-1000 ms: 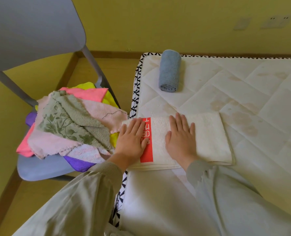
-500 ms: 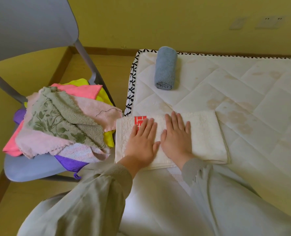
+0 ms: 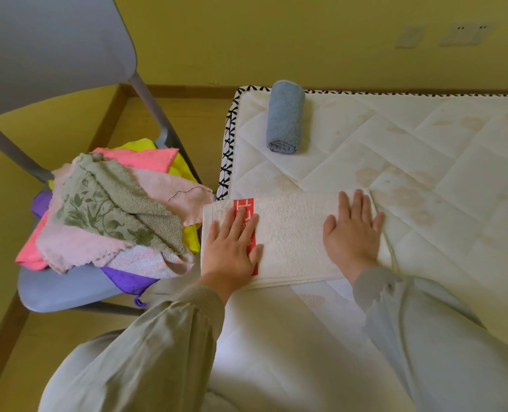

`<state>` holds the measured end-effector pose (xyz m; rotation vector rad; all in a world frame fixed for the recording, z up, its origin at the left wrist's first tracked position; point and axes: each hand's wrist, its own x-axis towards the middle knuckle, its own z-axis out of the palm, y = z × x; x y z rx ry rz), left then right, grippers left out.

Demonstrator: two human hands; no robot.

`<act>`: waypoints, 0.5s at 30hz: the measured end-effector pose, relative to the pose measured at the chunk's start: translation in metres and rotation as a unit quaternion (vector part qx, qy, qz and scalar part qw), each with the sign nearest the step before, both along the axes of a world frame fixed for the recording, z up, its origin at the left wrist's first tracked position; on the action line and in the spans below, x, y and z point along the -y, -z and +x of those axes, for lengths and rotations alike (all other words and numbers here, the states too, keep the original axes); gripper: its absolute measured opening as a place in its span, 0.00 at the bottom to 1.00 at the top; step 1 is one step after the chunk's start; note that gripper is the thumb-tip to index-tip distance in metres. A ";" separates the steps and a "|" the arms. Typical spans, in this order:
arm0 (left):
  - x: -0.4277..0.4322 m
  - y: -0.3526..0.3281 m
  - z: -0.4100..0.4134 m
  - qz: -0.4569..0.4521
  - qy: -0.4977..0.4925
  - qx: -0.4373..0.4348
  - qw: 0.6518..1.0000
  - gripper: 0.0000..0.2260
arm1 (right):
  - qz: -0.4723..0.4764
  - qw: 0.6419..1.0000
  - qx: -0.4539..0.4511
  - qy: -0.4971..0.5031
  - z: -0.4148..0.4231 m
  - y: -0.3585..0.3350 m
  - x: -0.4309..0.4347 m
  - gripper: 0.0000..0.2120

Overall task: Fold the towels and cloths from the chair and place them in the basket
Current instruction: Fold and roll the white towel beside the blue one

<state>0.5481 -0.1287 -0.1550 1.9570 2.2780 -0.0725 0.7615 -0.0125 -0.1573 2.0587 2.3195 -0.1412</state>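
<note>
White towel [image 3: 294, 233], long axis left-right, flat.

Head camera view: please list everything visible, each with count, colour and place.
mattress: one, white, quilted, stained.
chair: one, grey-blue, left of the mattress.
white towel: one, cream, folded flat on the mattress near edge.
red label: one, red, on the towel's left part.
blue towel: one, grey-blue, rolled, far left corner of the mattress.
cloth pile: several cloths, pink, green, yellow, purple, on the chair seat.
wall plates: two, pale, yellow wall, upper right.
left grip: one, bare hand, flat on the towel's left part.
right grip: one, bare hand, flat on the towel's right part.
sleeves: two, grey-green, bottom.
</note>
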 end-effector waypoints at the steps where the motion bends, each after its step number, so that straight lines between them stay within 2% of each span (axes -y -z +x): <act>1: 0.002 0.000 0.000 -0.006 -0.007 -0.005 1.000 0.29 | 0.001 1.000 -0.001 0.020 0.002 0.000 0.001 0.29; 7: 0.008 -0.004 -0.003 -0.034 -0.009 -0.044 0.998 0.30 | 0.003 0.995 -0.022 0.093 0.010 -0.005 0.003 0.32; 10: 0.006 -0.008 -0.002 -0.051 -0.001 -0.061 0.997 0.26 | 0.030 0.989 -0.074 0.123 0.011 -0.018 0.003 0.36; 12: 0.006 -0.012 0.002 -0.062 -0.002 -0.056 0.997 0.24 | 0.013 0.971 -0.154 0.181 0.012 -0.024 -0.001 0.37; 15: 0.008 -0.015 0.011 -0.070 -0.005 -0.034 0.997 0.23 | -0.031 0.912 -0.271 0.307 0.017 -0.031 -0.012 0.27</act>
